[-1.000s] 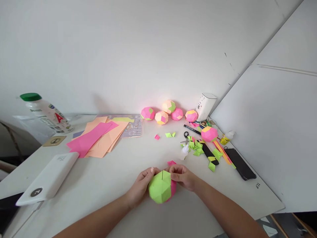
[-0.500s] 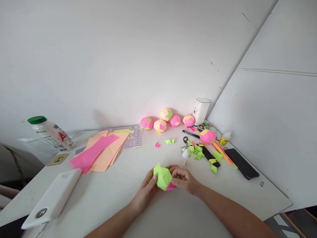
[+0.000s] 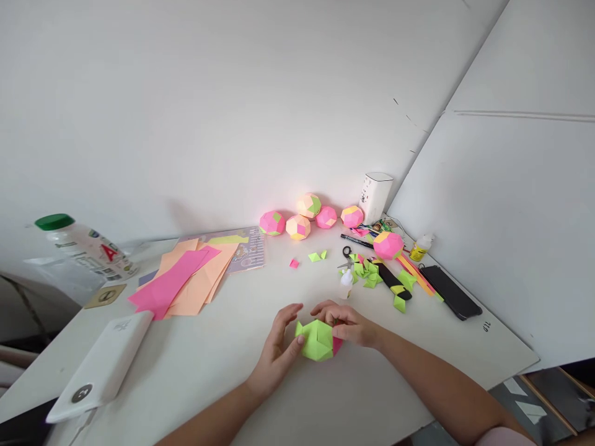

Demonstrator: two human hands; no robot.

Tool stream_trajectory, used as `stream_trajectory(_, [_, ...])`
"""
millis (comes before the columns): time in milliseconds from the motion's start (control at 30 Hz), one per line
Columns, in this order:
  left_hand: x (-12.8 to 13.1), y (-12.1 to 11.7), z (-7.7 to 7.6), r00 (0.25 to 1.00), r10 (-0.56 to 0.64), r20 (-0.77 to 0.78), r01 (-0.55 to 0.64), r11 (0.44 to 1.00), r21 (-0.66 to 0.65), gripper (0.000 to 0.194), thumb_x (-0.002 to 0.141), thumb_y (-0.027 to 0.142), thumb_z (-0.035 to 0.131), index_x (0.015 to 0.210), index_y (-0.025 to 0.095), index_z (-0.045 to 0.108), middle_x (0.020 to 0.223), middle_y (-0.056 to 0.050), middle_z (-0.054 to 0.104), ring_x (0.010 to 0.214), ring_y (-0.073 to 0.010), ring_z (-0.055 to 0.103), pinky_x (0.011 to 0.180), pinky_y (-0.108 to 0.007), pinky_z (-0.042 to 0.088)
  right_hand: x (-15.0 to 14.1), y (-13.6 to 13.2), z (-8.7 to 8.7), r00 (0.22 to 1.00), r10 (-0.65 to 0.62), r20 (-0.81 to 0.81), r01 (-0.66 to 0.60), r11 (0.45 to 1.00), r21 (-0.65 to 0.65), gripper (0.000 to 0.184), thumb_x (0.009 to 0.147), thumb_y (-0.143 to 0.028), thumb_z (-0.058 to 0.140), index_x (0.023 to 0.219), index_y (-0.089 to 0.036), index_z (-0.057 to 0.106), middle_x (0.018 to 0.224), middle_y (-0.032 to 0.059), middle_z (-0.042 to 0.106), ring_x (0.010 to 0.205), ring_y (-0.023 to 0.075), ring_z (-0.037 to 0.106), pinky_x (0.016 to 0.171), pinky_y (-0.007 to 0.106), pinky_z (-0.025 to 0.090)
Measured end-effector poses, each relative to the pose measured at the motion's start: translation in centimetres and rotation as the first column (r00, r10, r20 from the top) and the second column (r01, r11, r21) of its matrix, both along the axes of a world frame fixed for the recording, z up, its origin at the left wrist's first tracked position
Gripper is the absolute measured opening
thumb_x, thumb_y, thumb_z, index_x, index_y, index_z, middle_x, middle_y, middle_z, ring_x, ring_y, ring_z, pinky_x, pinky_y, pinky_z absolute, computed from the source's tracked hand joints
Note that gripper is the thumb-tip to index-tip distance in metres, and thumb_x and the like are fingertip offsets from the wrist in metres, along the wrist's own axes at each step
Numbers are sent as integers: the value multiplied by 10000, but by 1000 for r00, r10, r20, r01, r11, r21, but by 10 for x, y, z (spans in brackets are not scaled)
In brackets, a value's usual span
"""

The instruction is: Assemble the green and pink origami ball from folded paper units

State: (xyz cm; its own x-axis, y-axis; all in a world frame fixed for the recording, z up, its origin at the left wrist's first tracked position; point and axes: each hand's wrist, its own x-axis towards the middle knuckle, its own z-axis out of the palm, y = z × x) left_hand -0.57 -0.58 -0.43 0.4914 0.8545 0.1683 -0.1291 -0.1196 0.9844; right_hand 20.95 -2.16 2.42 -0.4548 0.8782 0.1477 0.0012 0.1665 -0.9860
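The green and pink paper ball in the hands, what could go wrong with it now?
The pointy green tip sticks out beside the left hand's thumb, so it might get bent. The right hand grips the paper ball at its pink side, so squeezing hard could crumple it. Also, a small white-topped bottle is just beyond that hand, so a bump might knock it.

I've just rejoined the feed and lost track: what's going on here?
A person's right hand holds a green-and-pink folded-paper ball, while the left hand is open, its thumb at the ball's left end. Loose green paper pieces lie beyond the right hand, beside a small white bottle. Six other paper balls sit farther back.
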Motion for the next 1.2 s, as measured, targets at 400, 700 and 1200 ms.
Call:
stream_trajectory(400, [2,-12,11,957,-287,39,290,951,-109,236,850,383,584,726,182,587,830,-35,479,791,-179,468,711,-297,399,-3,-6,8,986,59,155,-63,998,22,206,749,-268,652,600,-205,524,636,-1,511,1016,238,555,805,367,446])
stream_trajectory(700, [3,-9,13,950,-256,180,309,860,-406,229,734,388,723,715,168,662,760,-25,572,746,-172,509,689,-286,403,-1,-4,2,988,-11,154,29,993,-116,207,752,-312,674,629,-183,568,796,30,609,1011,228,577,828,352,437])
stream_trajectory(1200, [3,-3,13,933,-220,286,351,735,-581,191,728,328,740,681,148,697,692,3,545,669,-134,528,629,-238,398,20,-6,29,449,-891,64,822,440,360,316,867,-321,486,575,-217,430,565,-3,459,543,144,433,547,291,392])
